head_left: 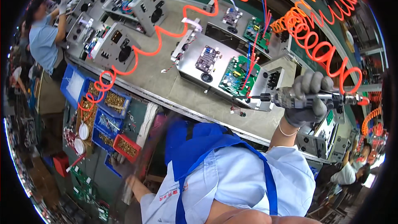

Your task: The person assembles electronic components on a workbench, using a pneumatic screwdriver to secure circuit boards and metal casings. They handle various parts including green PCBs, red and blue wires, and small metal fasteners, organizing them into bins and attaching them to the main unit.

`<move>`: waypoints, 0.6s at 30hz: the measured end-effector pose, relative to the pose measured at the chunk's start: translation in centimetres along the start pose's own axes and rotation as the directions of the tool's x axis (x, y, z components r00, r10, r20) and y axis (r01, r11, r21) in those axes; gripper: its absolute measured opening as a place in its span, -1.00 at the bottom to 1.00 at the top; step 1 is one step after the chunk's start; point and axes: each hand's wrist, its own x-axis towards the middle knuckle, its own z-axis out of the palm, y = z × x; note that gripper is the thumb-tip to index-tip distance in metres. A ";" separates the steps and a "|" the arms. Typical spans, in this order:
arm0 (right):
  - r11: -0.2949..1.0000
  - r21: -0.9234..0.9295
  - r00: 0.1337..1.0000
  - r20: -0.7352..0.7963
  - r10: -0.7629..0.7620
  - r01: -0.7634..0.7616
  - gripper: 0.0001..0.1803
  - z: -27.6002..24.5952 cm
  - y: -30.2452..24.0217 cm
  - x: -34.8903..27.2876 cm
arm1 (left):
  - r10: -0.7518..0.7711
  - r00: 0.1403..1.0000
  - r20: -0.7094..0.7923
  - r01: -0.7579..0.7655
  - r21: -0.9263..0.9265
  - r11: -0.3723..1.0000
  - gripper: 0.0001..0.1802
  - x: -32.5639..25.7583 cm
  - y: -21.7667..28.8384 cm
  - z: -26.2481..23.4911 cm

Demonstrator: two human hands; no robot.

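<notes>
My right hand (304, 99), in a grey glove, is wrapped round a pneumatic screwdriver (290, 98). The tool lies nearly level, its thin bit pointing left across the near edge of a metal chassis (211, 47); whether the tip touches cannot be told. On that chassis are a green circuit board (240, 74) with red and blue wires and a dark circuit board (207, 59). My left hand (120, 164), also gloved, is low at the left, at a blue bin (110, 166) beside a red bin (127, 147) of brass-coloured small parts. Its fingers are too dim to make out.
Orange coiled hoses (319, 54) hang over the bench (166, 54). More chassis stand behind and at left, including an upright-panelled chassis (120, 45). Blue bins (108, 122) hold screws. A co-worker (43, 37) in light blue works at far left; another person (348, 170) is at right.
</notes>
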 end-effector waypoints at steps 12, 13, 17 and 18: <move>0.999 0.016 0.999 0.016 -0.041 0.041 -0.59 -2.7 -0.1 2.2 | 0.024 0.986 0.167 0.007 -0.187 0.982 -0.71 2.6 -4.6 3.0; 0.998 0.002 0.998 0.009 -0.065 0.065 -0.58 -3.1 0.0 2.6 | -0.049 0.983 0.177 0.082 -0.183 0.980 -0.72 4.0 -6.2 5.4; 0.986 -0.060 0.987 -0.015 -0.157 0.156 -0.54 -4.0 0.6 4.6 | -0.162 0.984 -0.068 0.172 0.549 0.818 -0.81 8.8 -18.8 22.2; 0.977 -0.086 0.980 -0.004 -0.197 0.196 -0.51 -4.4 0.8 5.1 | -0.333 0.943 -0.002 0.279 0.549 0.787 -0.84 10.8 -21.4 23.6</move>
